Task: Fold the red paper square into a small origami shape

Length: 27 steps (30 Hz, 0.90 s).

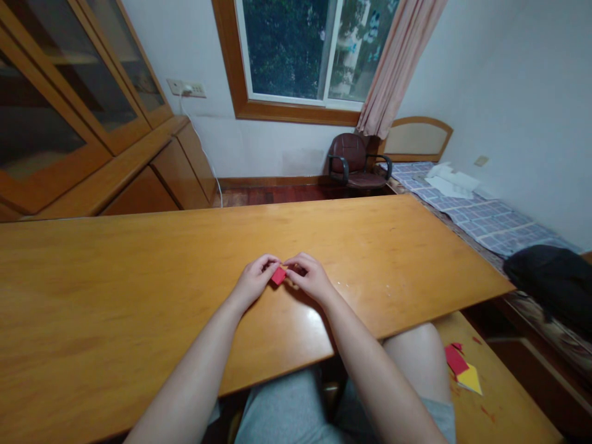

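A small red piece of folded paper (278, 275) is held between my two hands, just above or on the wooden table (139, 277). My left hand (257, 277) pinches its left side with thumb and fingers. From the right, my right hand (309, 275) grips the other side with its thumb and curled fingers. The fingertips hide parts of the paper's edges.
Red paper (456, 359) and yellow paper (470, 379) lie with red scraps on a wooden bench (504, 394) at my right. A black bag (550, 280) rests on the bed (490, 222). An armchair (354, 160) stands beyond the table; a cabinet (152, 166) is at left.
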Available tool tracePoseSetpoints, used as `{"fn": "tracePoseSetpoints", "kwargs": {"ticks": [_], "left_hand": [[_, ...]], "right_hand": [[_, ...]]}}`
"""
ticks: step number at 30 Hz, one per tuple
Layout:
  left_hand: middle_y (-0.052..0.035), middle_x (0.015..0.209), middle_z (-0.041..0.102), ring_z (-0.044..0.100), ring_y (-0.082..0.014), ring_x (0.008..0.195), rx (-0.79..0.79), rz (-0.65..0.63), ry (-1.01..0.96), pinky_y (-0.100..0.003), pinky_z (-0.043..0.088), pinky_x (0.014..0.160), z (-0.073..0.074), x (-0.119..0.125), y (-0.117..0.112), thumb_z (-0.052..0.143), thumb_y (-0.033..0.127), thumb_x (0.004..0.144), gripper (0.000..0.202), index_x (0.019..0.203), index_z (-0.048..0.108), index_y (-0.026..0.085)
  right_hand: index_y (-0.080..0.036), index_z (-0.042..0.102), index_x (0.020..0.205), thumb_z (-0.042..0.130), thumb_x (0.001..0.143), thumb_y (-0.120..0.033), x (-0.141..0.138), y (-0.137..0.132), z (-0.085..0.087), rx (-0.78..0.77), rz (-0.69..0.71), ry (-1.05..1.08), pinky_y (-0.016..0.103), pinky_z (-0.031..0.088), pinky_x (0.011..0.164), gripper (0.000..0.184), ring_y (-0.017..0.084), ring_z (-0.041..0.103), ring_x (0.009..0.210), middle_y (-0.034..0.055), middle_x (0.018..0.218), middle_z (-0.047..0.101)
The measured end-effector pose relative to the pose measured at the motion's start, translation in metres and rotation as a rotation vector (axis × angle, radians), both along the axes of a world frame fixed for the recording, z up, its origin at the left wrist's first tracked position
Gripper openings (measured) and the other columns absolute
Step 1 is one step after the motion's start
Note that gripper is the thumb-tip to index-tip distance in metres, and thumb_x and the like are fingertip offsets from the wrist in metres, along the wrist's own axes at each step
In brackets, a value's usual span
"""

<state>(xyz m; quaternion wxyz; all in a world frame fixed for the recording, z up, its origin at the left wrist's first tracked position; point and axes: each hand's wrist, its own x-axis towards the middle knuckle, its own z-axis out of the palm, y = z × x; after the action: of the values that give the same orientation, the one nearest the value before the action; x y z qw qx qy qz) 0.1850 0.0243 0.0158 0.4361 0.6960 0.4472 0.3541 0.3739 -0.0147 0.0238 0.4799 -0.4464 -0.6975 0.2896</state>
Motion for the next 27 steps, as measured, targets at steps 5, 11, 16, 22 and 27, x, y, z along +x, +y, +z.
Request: {"fn": "tracePoseSetpoints", "kwargs": {"ticks": [5,11,16,22,27], "left_hand": [[-0.0014,0.082,0.065,0.062,-0.0172,0.077,-0.039,0.001,-0.056,-0.028,0.048,0.074,-0.001,-0.001,-0.001,0.059,0.039,0.085,0.029,0.104,0.064,0.018],[0.0006,0.075,0.063,0.061,-0.0148,0.07,-0.069,0.022,-0.118,-0.026,0.047,0.067,0.001,0.0,-0.001,0.063,0.04,0.082,0.031,0.104,0.064,0.017],[0.0003,0.076,0.066,0.063,-0.0152,0.071,-0.118,0.006,-0.189,-0.026,0.048,0.068,0.003,0.001,-0.002,0.064,0.043,0.082,0.038,0.11,0.06,0.017],[-0.0022,0.083,0.07,0.067,-0.0174,0.076,-0.205,-0.033,-0.27,-0.03,0.051,0.076,0.004,0.0,-0.003,0.068,0.043,0.08,0.049,0.119,0.053,0.017],[-0.0012,0.081,0.069,0.069,-0.0172,0.075,-0.238,-0.05,-0.287,-0.032,0.052,0.079,0.005,0.001,-0.004,0.071,0.038,0.078,0.051,0.119,0.052,0.017]], "right_hand": [[-0.021,0.076,0.093,0.069,0.082,-0.014,-0.001,0.0,-0.001,-0.019,0.035,0.021,0.024,0.047,0.073,0.015,0.013,0.059,0.076,0.0017,0.083,0.064],[-0.023,0.077,0.09,0.069,0.083,-0.016,-0.002,0.001,-0.005,-0.037,0.077,0.0,0.026,0.049,0.077,0.013,0.014,0.062,0.08,0.002,0.085,0.066],[-0.023,0.077,0.089,0.069,0.083,-0.017,-0.001,0.002,-0.007,-0.012,0.045,-0.008,0.026,0.049,0.077,0.012,0.015,0.063,0.08,0.0023,0.085,0.067],[-0.022,0.075,0.088,0.069,0.083,-0.018,0.001,0.004,-0.011,0.074,-0.099,-0.002,0.026,0.049,0.071,0.009,0.016,0.062,0.078,0.0035,0.083,0.067],[-0.022,0.075,0.089,0.069,0.084,-0.018,0.001,0.003,-0.01,0.091,-0.097,-0.04,0.027,0.05,0.073,0.009,0.016,0.063,0.081,0.0039,0.085,0.067]]}}
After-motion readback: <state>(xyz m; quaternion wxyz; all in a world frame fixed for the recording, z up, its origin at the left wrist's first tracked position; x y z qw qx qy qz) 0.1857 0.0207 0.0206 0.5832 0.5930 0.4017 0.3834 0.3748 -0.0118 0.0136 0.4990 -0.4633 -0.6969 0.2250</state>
